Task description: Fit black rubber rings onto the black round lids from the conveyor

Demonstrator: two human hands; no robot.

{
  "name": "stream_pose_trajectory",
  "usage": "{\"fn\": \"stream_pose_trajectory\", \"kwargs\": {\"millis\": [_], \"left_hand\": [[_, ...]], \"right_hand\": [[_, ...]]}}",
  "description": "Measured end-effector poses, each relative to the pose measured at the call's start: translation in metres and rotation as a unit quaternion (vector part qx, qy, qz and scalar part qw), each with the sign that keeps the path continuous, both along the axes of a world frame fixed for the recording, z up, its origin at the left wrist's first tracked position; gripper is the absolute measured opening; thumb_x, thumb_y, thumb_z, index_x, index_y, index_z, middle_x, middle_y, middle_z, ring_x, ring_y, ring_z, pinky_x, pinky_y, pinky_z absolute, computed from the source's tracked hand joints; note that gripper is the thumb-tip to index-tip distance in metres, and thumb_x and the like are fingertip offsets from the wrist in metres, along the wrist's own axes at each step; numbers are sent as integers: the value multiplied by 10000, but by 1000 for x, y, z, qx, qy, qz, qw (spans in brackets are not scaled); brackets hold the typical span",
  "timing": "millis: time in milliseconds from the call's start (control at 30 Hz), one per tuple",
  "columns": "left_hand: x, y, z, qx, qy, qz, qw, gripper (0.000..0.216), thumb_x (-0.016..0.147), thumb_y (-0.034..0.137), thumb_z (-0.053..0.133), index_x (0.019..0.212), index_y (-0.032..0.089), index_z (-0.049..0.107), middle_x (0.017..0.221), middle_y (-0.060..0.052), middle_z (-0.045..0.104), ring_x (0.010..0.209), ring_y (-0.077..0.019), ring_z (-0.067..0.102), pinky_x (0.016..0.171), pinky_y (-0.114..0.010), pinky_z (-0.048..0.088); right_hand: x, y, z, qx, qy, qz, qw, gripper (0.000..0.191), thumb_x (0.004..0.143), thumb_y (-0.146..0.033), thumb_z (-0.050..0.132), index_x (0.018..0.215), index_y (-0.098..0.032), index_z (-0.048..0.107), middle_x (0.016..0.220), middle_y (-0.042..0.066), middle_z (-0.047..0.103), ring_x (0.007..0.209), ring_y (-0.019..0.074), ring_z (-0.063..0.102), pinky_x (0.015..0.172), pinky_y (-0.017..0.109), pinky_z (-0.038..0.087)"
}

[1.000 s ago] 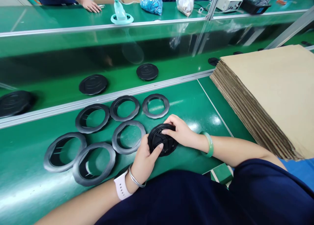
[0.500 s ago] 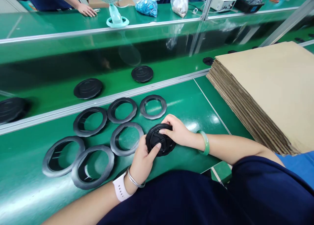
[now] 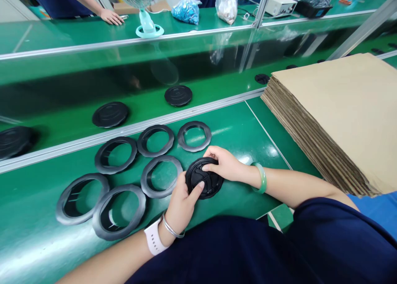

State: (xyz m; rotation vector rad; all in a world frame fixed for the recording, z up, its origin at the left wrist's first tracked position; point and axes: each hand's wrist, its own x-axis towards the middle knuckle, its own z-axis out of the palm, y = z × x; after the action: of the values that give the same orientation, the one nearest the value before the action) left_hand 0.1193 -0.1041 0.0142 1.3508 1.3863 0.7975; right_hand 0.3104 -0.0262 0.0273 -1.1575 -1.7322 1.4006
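A round black plastic disc (image 3: 205, 180) lies on the green bench between my two hands. My left hand (image 3: 182, 201) grips its near left edge, the thumb pressing on its face. From the right, my right hand (image 3: 223, 164) curls its fingers over the far edge and the top. Several dark grey rings (image 3: 161, 175) with open centres lie flat in two rows to the left of the disc.
Black discs (image 3: 178, 95) rest on the lower green conveyor (image 3: 62, 106) beyond a metal rail. A tall stack of flat cardboard sheets (image 3: 335, 114) fills the right side. On the far bench are a small fan (image 3: 145, 19), plastic bags (image 3: 189, 9) and another person's hand (image 3: 111, 16).
Both hands stay on the black disc, with only slight shifts of the fingers. The view has drifted a little.
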Motion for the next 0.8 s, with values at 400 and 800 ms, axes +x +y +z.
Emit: {"fn": "stream_pose_trajectory", "kwargs": {"millis": [400, 800], "left_hand": [[1, -1, -1, 5, -24, 9, 1000, 382, 915, 413, 592, 1219, 203, 495, 1188, -81, 592, 1125, -261, 550, 985, -404, 425], [3, 1, 2, 4, 2, 0, 1000, 332, 914, 395, 579, 1172, 200, 504, 1132, -77, 597, 1081, -263, 555, 958, -418, 430]], "right_hand": [[13, 7, 12, 2, -25, 128, 991, 386, 763, -310, 813, 1048, -193, 581, 991, 23, 647, 894, 207, 615, 786, 316, 489], [8, 1, 10, -25, -95, 79, 992, 442, 644, -130, 874, 991, -183, 605, 944, 2, 660, 874, 211, 625, 786, 326, 491]]}}
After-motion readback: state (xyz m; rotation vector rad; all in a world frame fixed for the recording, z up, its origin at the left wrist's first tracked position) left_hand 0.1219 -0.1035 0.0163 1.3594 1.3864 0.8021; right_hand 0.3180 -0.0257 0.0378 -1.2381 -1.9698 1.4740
